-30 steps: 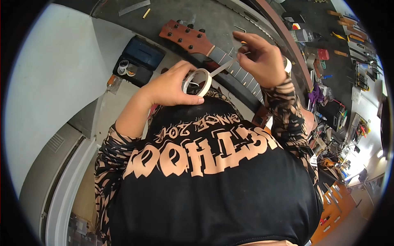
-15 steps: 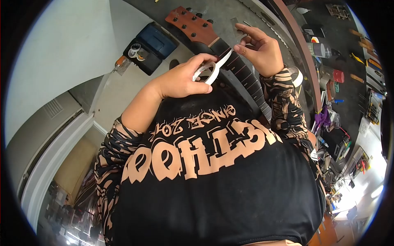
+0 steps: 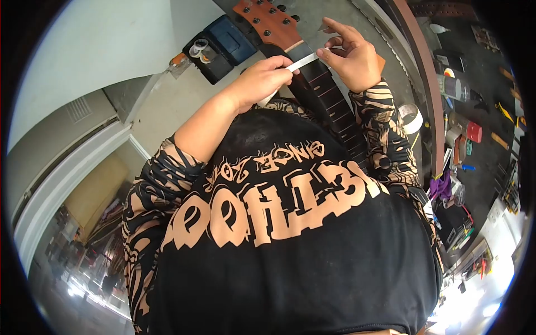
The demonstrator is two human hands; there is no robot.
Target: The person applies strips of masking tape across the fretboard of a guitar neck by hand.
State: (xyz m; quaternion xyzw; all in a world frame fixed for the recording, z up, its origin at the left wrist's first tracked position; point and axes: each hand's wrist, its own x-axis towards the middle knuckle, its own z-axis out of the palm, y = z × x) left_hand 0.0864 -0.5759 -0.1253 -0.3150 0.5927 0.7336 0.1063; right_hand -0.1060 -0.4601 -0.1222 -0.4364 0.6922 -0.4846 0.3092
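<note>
A strip of white masking tape (image 3: 304, 61) is stretched between my hands, across the fretboard (image 3: 330, 100) of a guitar neck near its nut end. My left hand (image 3: 259, 84) is closed around the tape roll, mostly hidden; a pale edge shows below the palm. On the other side of the neck, my right hand (image 3: 355, 62) pinches the strip's free end between thumb and finger. A small thin grey piece, perhaps a blade, sticks out by its raised index finger. Beyond the hands lies the reddish-brown headstock (image 3: 271, 23) with several black tuner parts.
An open dark toolbox (image 3: 226, 47) sits on the floor at upper left, with tape rolls inside. Another white tape roll (image 3: 410, 118) lies right of my right sleeve. A brown beam (image 3: 424, 72) borders a dark bench (image 3: 480, 106) crowded with tools, bottles and a purple cloth (image 3: 441, 187).
The tape strip now lies more level across the fretboard. My left hand has turned, so the roll's ring, plainly seen before, is mostly hidden. The view has shifted slightly.
</note>
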